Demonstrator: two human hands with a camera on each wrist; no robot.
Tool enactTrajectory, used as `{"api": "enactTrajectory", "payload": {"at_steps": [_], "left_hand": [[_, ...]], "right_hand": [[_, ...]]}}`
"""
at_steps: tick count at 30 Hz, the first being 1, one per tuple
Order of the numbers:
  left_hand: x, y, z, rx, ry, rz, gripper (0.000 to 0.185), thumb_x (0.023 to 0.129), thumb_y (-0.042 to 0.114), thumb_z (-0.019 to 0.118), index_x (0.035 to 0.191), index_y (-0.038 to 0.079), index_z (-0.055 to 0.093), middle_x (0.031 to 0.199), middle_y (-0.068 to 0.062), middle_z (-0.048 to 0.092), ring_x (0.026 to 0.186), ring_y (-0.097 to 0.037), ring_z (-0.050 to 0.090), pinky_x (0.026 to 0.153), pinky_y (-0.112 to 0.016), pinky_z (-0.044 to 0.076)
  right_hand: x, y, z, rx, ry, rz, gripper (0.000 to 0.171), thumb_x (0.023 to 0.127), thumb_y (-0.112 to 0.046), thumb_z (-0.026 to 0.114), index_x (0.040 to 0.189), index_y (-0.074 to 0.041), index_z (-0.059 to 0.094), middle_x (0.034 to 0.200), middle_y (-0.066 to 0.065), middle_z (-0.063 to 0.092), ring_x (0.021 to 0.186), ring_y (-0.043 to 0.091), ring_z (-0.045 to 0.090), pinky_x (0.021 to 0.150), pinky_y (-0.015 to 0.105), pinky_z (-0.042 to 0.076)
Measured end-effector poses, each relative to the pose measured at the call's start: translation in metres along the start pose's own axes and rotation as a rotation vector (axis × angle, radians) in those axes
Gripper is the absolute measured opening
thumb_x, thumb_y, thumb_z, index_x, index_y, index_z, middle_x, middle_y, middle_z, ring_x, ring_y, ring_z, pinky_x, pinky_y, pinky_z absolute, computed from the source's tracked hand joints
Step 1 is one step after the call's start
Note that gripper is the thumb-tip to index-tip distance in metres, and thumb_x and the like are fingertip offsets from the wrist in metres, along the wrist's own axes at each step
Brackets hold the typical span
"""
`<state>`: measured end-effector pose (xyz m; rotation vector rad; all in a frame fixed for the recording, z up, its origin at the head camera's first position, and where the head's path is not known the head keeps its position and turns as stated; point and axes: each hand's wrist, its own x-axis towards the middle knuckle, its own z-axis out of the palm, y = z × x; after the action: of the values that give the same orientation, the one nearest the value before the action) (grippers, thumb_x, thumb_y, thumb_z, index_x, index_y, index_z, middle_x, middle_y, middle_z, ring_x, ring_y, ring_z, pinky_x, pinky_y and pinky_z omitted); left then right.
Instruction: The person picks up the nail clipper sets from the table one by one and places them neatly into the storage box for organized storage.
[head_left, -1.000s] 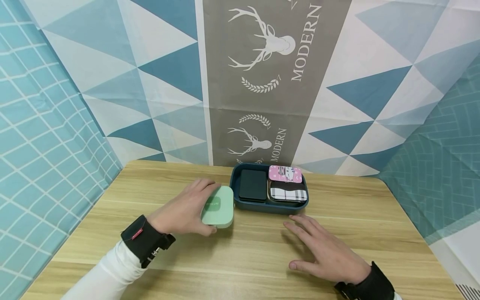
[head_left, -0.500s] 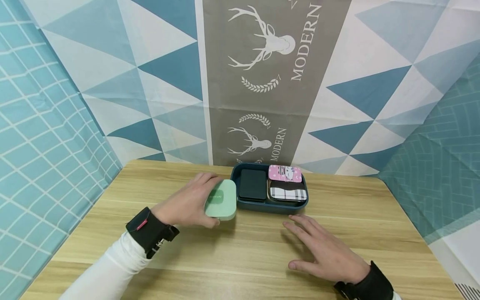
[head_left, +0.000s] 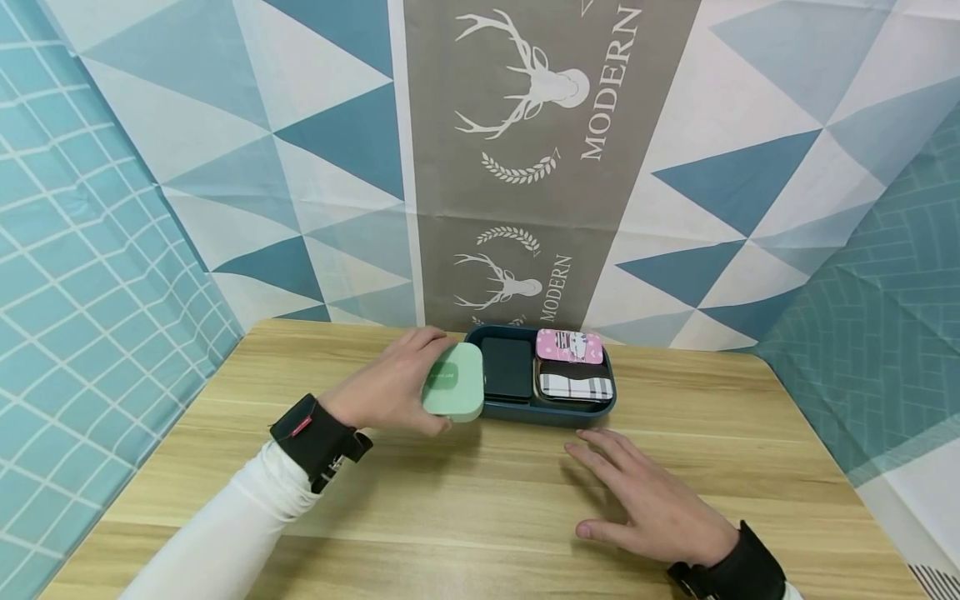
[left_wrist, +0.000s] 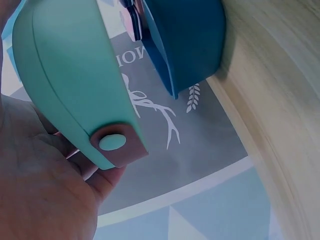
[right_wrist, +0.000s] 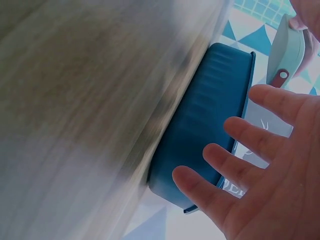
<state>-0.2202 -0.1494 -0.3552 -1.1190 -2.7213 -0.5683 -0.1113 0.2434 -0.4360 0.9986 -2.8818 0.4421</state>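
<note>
My left hand grips a mint-green case with rounded corners by its edges. In the left wrist view the case shows a brown tab with a round green snap. It is held above the table, its right side overlapping the left end of a dark blue tray in the head view. My right hand has its fingers spread and holds nothing, close in front of the tray's right half. The right wrist view shows its fingertips in front of the tray's side.
Inside the tray, a flat black box lies on the left. On the right sit a pink cartoon-printed tin and a black-and-white plaid case. The wooden table meets a patterned wall cloth right behind the tray.
My left hand has carried the green case up and to the right, from beside the tray to over its left end. The right hand and the tray stay in place.
</note>
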Motion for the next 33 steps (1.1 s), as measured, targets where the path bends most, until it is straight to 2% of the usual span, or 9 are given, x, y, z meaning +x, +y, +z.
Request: {"api": "enactTrajectory", "payload": {"at_steps": [11,23,33], "left_hand": [[0.019,-0.003,0.002,0.006,-0.007,0.017,0.108,0.065,0.046,0.089,0.154,0.0,0.047,0.142,-0.009,0.05,0.122,-0.025,0.046,0.098,-0.041,0.049],[0.04,0.002,0.003,0.038,-0.043,0.008,0.11,0.067,0.048,0.088,0.156,0.0,0.046,0.147,-0.01,0.049,0.126,-0.025,0.044,0.103,-0.04,0.046],[0.055,0.0,0.005,0.03,-0.061,-0.006,0.111,0.067,0.048,0.089,0.156,-0.001,0.045,0.151,-0.012,0.047,0.131,-0.028,0.043,0.107,-0.045,0.045]], "right_hand": [[0.0,-0.001,-0.001,-0.001,-0.007,0.005,0.087,0.093,-0.067,0.071,0.164,-0.027,0.042,0.165,0.003,0.04,0.148,0.027,0.042,0.108,0.053,0.051],[0.0,-0.001,-0.001,-0.016,0.008,-0.009,0.088,0.092,-0.068,0.072,0.164,-0.026,0.043,0.163,0.004,0.041,0.147,0.026,0.043,0.108,0.052,0.051],[0.0,0.001,-0.001,-0.02,0.016,-0.018,0.089,0.091,-0.067,0.073,0.164,-0.026,0.043,0.164,0.004,0.041,0.148,0.026,0.042,0.109,0.052,0.05]]}}
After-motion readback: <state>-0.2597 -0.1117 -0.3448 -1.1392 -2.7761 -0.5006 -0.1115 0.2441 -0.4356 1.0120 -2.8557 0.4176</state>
